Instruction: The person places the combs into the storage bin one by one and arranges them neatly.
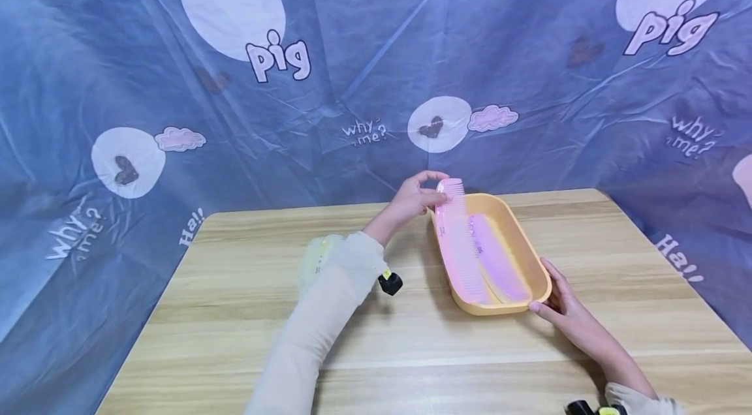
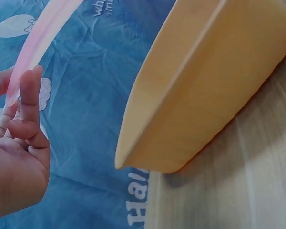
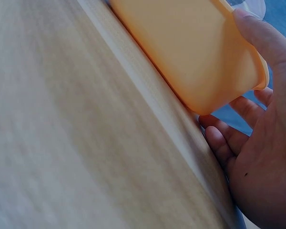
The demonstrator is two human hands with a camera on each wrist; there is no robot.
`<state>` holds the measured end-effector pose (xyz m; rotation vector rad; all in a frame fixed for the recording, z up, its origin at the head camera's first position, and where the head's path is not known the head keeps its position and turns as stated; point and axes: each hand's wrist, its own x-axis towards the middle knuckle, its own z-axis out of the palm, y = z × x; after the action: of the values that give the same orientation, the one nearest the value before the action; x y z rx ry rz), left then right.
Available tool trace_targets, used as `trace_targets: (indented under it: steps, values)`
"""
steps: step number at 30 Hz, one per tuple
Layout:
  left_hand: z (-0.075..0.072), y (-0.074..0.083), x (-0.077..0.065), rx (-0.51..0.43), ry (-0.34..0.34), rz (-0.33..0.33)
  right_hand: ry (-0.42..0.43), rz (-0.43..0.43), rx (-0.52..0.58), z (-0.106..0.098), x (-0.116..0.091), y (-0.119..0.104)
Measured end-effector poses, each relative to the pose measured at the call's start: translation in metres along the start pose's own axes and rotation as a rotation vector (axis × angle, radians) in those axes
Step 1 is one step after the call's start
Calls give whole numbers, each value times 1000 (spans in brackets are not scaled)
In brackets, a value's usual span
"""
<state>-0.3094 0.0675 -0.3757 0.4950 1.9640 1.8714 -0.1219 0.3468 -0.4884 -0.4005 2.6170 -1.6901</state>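
Between the thumb and fingers of my left hand (image 1: 418, 198) is one end of a pink comb (image 1: 454, 239). The left wrist view shows this comb (image 2: 35, 45) raised above the rim level of a yellow-orange plastic tray (image 1: 517, 222). In the head view it covers the tray's left side. A purple comb (image 1: 499, 258) lies inside the tray, partly hidden by the pink one. My right hand (image 1: 572, 317) grips the tray's near right corner, thumb at the rim and fingers along the outer wall (image 3: 209, 57).
A pale green translucent thing (image 1: 317, 255) lies on the wooden table (image 1: 235, 310), partly hidden by my left sleeve. Behind the table's far edge hangs a blue printed cloth (image 1: 364, 76). Black wrist devices sit at both wrists.
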Motion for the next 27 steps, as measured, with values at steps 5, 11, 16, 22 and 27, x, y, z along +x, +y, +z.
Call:
trace_targets:
  steps: [5, 11, 16, 22, 27]
  values:
    - [7, -9, 5, -9, 31, -18, 3, 0, -3, 0, 1, -1]
    - [11, -17, 9, -14, 51, -18, 4, -1, -5, 0, 1, -2]
    - [14, -24, 14, -35, 50, -17, 6, 0, -3, 1, 1, -3]
    - [18, -31, 20, -16, 96, -7, 4, 10, 0, 1, 1, -3]
    - [18, -35, 21, -2, 117, -2, 4, 15, -3, 2, 1, -3]
